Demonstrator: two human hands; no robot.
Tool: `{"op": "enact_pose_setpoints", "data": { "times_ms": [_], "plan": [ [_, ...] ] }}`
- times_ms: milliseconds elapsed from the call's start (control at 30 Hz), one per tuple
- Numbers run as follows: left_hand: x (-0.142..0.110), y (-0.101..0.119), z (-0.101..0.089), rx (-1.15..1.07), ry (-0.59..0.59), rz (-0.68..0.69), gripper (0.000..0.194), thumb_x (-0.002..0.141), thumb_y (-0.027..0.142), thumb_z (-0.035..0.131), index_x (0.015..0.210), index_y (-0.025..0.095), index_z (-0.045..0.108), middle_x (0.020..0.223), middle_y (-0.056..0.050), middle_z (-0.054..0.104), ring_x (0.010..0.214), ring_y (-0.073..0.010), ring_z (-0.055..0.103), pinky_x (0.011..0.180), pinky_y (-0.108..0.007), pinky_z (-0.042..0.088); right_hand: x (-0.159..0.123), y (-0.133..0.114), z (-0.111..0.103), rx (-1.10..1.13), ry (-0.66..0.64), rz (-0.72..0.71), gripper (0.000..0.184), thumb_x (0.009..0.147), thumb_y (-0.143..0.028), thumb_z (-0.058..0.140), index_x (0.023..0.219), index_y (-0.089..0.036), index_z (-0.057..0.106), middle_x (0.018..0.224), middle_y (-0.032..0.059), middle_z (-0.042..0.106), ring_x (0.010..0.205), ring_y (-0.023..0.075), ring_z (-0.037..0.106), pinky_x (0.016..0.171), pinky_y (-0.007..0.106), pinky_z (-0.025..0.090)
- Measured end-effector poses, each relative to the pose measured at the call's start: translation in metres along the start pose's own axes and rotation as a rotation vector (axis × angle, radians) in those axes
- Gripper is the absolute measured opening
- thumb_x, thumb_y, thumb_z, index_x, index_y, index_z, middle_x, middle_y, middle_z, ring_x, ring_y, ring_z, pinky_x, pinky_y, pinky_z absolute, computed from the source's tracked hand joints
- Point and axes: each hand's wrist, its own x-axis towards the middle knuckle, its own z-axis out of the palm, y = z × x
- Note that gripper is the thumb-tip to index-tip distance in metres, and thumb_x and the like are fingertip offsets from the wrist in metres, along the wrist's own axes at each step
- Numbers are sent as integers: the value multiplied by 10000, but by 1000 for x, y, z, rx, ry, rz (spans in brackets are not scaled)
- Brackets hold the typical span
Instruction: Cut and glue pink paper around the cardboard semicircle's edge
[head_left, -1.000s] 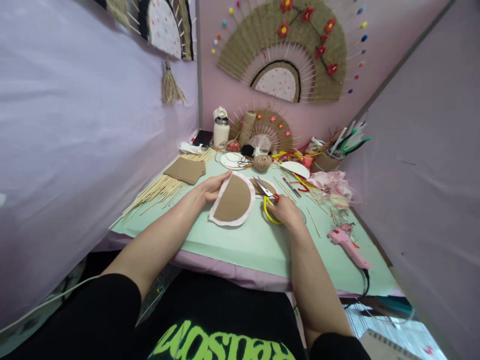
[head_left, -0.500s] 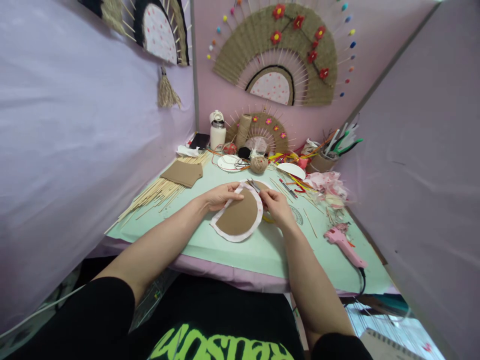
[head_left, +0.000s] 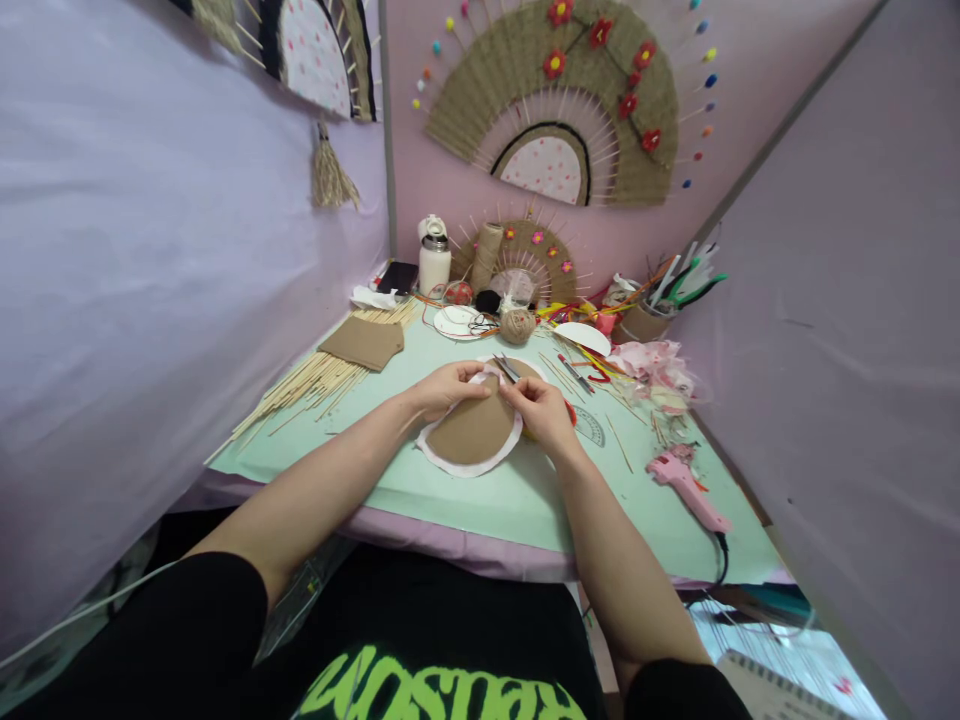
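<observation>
My left hand [head_left: 448, 391] is closed on the upper left edge of a half-round piece of brown cardboard [head_left: 474, 432]. White fabric [head_left: 472, 468] with faint pink spots is folded over the cardboard's rim. Scissors [head_left: 506, 368] stick out of my right hand [head_left: 538, 408], blades toward the upper left. A bit of red handle shows behind that hand. The right thumb and fingertips pinch at the fabric edge near the top corner, close to my left fingers. Another fabric-edged cardboard piece [head_left: 531, 366] lies behind, partly hidden by the hand.
Thin wooden sticks [head_left: 300, 388] and a cardboard offcut [head_left: 364, 343] lie at left. A pink glue gun [head_left: 688, 490] and a clear protractor [head_left: 589, 428] are at right. A white bottle [head_left: 434, 262], a twine ball [head_left: 517, 326] and a tool pot [head_left: 643, 322] stand at the back.
My right fingers have moved slightly left onto the fabric edge at the top corner. The red scissor handle now shows beside the hand. The half-round piece has tilted a little.
</observation>
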Motion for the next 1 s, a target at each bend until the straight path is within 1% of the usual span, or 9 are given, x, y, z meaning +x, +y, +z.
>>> {"op": "enact_pose_setpoints", "data": {
  "times_ms": [167,233,333,433,600,767,867,933,1000],
  "plan": [
    [1,0,-1,15,11,5,508,586,196,755,1068,177,594,888,-33,681,716,-155,637,668,-272,483,0,-2,0,-66,8,-37,390,653,-536,656,592,-167,545,538,-20,493,485,90,385,441,225,274],
    [0,1,-2,-8,-2,17,547,583,204,763,1097,171,578,923,-49,681,747,-162,638,690,-280,486,0,-3,-1,10,7,24,421,684,-584,597,607,-174,541,510,-25,473,451,87,368,422,228,260],
    [0,3,-2,-52,-28,39,570,587,206,765,1119,158,566,953,-70,680,779,-166,638,719,-283,488,1,-4,0,191,-8,186,454,720,-642,506,642,-195,528,453,-41,428,396,90,347,398,235,242],
    [2,2,-2,-67,-7,66,568,594,210,764,1122,165,561,916,-55,684,749,-155,639,700,-271,489,2,-3,1,249,-59,257,416,688,-629,555,690,-213,535,437,-57,419,379,94,348,400,233,247],
    [6,-4,-4,-45,99,75,615,572,237,773,1138,182,538,849,-31,684,678,-155,641,658,-274,488,2,2,1,140,-61,153,385,686,-594,585,683,-211,539,478,-45,444,411,102,340,410,236,248],
    [7,-6,-3,-22,120,76,569,587,224,759,1115,184,548,858,-26,684,688,-150,639,664,-269,488,2,2,2,-105,29,-88,372,730,-536,568,606,-188,525,540,-22,469,501,109,365,470,243,263],
    [6,-3,-3,-23,120,62,566,586,217,764,1109,189,549,840,-20,684,671,-140,635,666,-261,488,2,2,3,-168,70,-149,377,745,-520,558,582,-184,505,542,-25,454,524,109,367,493,244,272],
    [4,-1,-3,-29,100,-7,560,586,235,771,1102,193,554,834,-23,688,670,-149,639,669,-271,491,3,2,2,-150,70,-137,370,744,-518,562,596,-182,516,550,-27,459,523,105,368,494,242,277],
    [1,0,-3,-25,47,-147,493,591,268,776,1036,173,588,820,-39,694,672,-168,646,682,-294,495,4,3,-1,-108,73,-108,373,733,-528,575,602,-183,516,551,-27,462,518,103,369,486,240,279]
  ]
}}
